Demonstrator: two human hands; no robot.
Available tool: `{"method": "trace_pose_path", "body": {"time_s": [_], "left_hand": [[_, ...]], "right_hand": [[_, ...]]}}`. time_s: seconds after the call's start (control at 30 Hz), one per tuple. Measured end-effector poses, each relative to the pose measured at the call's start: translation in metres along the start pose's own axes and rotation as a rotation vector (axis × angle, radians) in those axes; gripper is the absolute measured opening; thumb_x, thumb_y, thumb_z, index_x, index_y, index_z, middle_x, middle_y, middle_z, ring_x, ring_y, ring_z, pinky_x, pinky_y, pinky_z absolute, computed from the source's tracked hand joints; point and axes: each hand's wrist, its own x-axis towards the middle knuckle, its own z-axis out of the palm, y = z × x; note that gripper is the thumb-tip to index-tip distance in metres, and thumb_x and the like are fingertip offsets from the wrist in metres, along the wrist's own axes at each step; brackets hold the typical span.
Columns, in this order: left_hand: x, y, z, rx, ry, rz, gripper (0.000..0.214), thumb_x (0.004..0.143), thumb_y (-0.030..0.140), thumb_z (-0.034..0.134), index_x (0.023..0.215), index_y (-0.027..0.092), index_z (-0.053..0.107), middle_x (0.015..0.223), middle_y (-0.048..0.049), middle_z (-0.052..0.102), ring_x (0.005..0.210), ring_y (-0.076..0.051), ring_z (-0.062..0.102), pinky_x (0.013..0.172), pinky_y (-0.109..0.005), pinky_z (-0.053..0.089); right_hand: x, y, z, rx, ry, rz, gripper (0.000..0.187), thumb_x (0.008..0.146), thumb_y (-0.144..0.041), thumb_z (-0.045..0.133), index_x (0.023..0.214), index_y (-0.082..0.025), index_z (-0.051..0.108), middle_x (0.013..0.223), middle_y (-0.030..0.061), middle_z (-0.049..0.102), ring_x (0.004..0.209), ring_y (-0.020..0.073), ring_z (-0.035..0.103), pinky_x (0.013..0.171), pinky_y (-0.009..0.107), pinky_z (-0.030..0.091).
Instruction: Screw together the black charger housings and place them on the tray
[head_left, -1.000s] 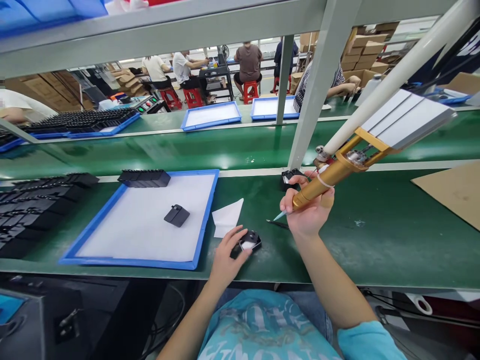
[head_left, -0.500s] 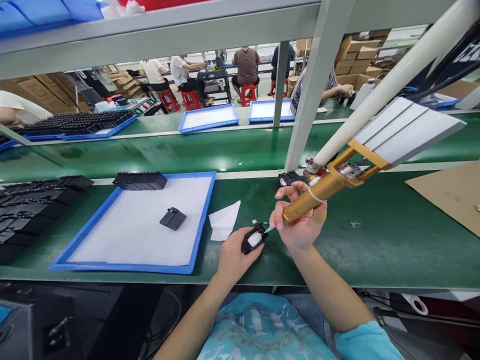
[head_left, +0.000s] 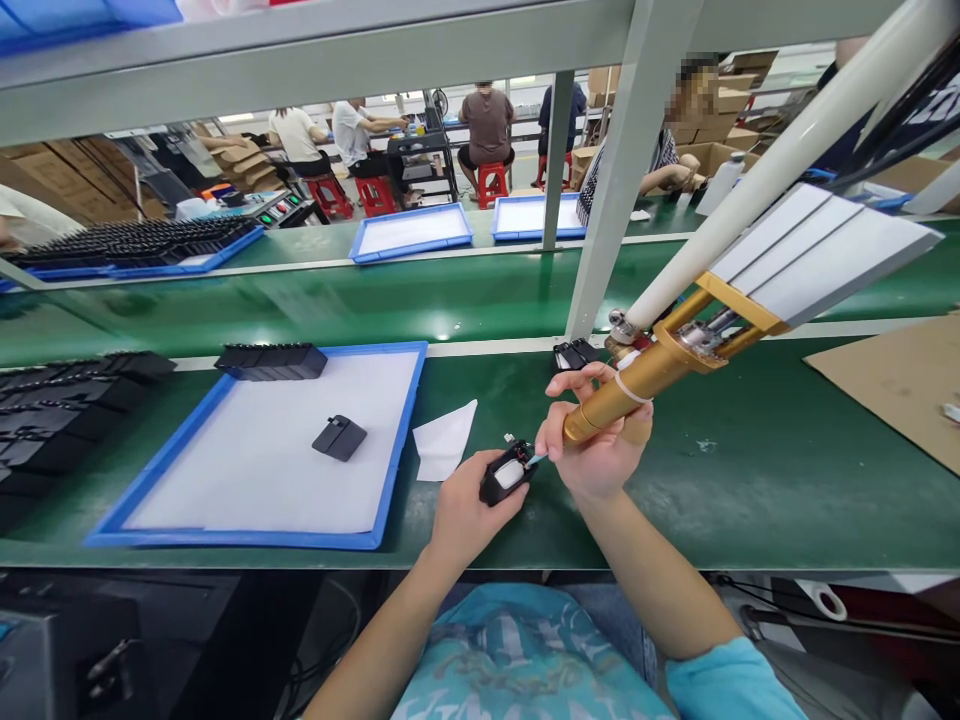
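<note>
My left hand [head_left: 466,508] grips a small black plastic housing [head_left: 491,488] just above the green bench, its open side up and a white part and fine wires showing inside. My right hand [head_left: 596,460] is wrapped round a gold glue dispenser [head_left: 651,382], held slanted. The dispenser's thin pale blue nozzle [head_left: 537,460] points down into the right end of the housing; whether it touches is too small to tell. To the left of my left hand lies a white paper sheet [head_left: 444,440]. Beyond my right hand are other open black housings [head_left: 576,354].
A blue-rimmed tray [head_left: 394,470] holds one black case [head_left: 339,438] and a row of cases [head_left: 271,361]. More black cases [head_left: 75,420] fill the far left. A metal post [head_left: 626,150] and a white pole [head_left: 780,150] rise ahead. Cardboard [head_left: 892,380] lies right. Several people sit beyond.
The view has shifted slightly, so the tray and bench appear a little further left. Both hands keep their grips, and the nozzle stays at the housing's right end.
</note>
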Motion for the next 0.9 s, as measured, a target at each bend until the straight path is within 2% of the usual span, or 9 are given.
{"method": "trace_pose_path", "body": {"time_s": [0.07,0.2,0.37,0.53,0.7,0.9], "left_hand": [[0.0,-0.001,0.001,0.001,-0.002,-0.003,0.03,0.077,0.033,0.069,0.103,0.023,0.059,0.087,-0.0018,0.07,0.071,-0.017,0.066,0.064,-0.027,0.052],[0.0,-0.003,0.006,-0.01,-0.003,-0.01,0.031,0.077,0.033,0.068,0.105,0.023,0.059,0.089,-0.0017,0.07,0.073,-0.017,0.066,0.065,-0.027,0.052],[0.003,-0.003,0.019,-0.074,-0.028,-0.057,0.033,0.078,0.032,0.068,0.108,0.023,0.057,0.093,-0.0015,0.071,0.073,-0.016,0.066,0.066,-0.027,0.053],[0.008,0.004,0.031,-0.109,-0.049,-0.072,0.031,0.077,0.031,0.068,0.105,0.023,0.059,0.088,-0.0005,0.07,0.069,-0.015,0.065,0.065,-0.027,0.054],[0.012,0.012,0.04,-0.174,0.003,-0.008,0.03,0.076,0.028,0.069,0.104,0.023,0.062,0.09,-0.0018,0.07,0.072,-0.016,0.066,0.065,-0.026,0.054],[0.013,0.01,0.047,-0.214,0.069,0.04,0.035,0.073,0.025,0.07,0.107,0.02,0.061,0.093,-0.0027,0.071,0.076,-0.017,0.067,0.067,-0.026,0.054]], "right_hand": [[0.0,0.0,0.0,-0.003,0.011,0.014,0.046,0.085,-0.067,0.036,0.106,-0.028,0.051,0.088,-0.0021,0.064,0.034,0.0067,0.051,0.033,0.026,0.049],[0.0,0.0,0.001,-0.011,0.017,0.013,0.045,0.085,-0.067,0.036,0.104,-0.029,0.05,0.089,-0.0024,0.064,0.033,0.0065,0.05,0.032,0.026,0.049],[-0.001,0.0,0.001,-0.007,0.032,0.014,0.043,0.085,-0.066,0.036,0.105,-0.031,0.05,0.091,-0.0028,0.063,0.034,0.0062,0.05,0.033,0.026,0.049],[-0.002,-0.001,0.002,-0.009,0.04,0.014,0.043,0.086,-0.066,0.034,0.105,-0.031,0.049,0.091,-0.0026,0.063,0.034,0.0066,0.05,0.033,0.026,0.049],[-0.001,-0.001,0.003,0.015,0.024,0.023,0.043,0.085,-0.067,0.038,0.103,-0.029,0.049,0.091,-0.0028,0.063,0.034,0.0067,0.051,0.033,0.027,0.05],[-0.001,0.0,0.001,0.04,-0.018,-0.005,0.041,0.085,-0.066,0.04,0.087,-0.026,0.05,0.087,-0.0042,0.062,0.034,0.0065,0.052,0.031,0.025,0.048]]}}
